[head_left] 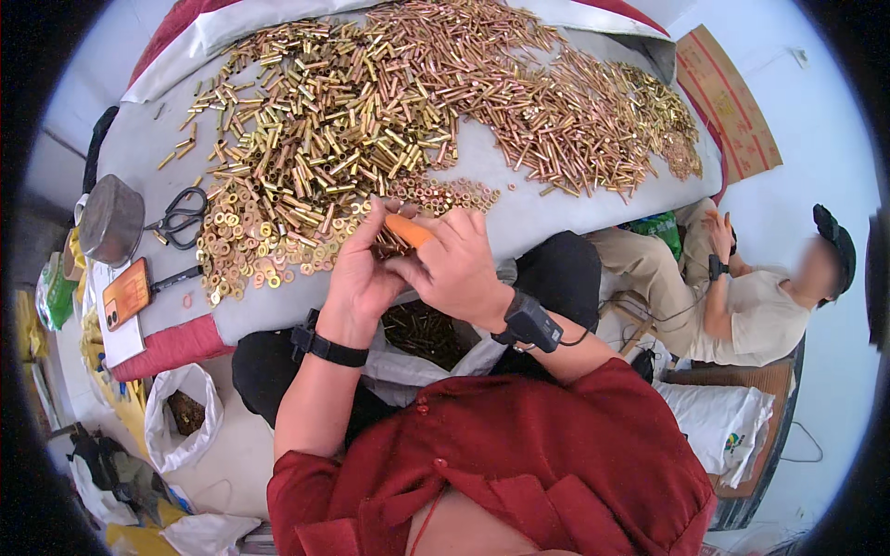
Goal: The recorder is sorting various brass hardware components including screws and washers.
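My left hand (357, 283) is curled around a few copper-coloured metal pieces (389, 243), at the near edge of the grey table. Bent over them from the right is my right hand (464, 264), its thumb and fingers closed beside the left palm. An orange finger cot (409, 231) covers one of its fingers. What the right fingertips grip is hidden. Beyond the hands lie a large heap of brass-coloured tubes (324, 139), flat washers (246, 236), small copper-coloured nuts (445, 193) and a heap of thin coppery rods (575, 125).
Left on the table (528, 208) are scissors (181, 218), a metal tin (111, 221) and an orange phone (127, 295). A white sack (389, 366) with metal pieces stands between my knees, another sack (185, 449) at lower left. Another person (742, 296) sits at right.
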The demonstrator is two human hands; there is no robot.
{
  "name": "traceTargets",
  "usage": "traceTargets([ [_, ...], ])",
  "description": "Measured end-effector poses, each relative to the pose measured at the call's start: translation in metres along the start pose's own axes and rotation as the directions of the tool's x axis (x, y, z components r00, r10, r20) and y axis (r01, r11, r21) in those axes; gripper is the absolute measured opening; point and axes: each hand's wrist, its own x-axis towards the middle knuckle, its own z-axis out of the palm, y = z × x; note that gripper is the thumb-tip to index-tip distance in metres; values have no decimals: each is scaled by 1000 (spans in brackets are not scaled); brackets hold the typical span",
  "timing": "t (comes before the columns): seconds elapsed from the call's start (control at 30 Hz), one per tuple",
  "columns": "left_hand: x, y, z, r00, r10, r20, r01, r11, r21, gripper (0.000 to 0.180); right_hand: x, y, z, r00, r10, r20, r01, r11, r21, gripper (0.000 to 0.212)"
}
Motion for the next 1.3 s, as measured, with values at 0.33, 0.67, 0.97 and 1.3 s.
traceTargets([
  [0.33, 5, 9, -10, 994, -90, -68, 93, 994, 51, 10, 34, 139, 34, 849, 524, 70, -519, 852, -68, 31],
  [0.67, -2, 7, -12, 998, 34, -47, -27, 991, 131, 14, 35, 174, 46, 578, 785, 222, -812, 580, 60, 29],
  [0.97, 4, 3, -11, 999, 3, 39, -8, 990, 141, 13, 16, 136, 27, 668, 740, 72, -708, 603, 368, 26],
  [1.3, 4, -6, -15, 995, -62, 81, 44, 977, 209, 13, -5, 28, -21, 883, 418, 215, -468, 823, 322, 27],
])
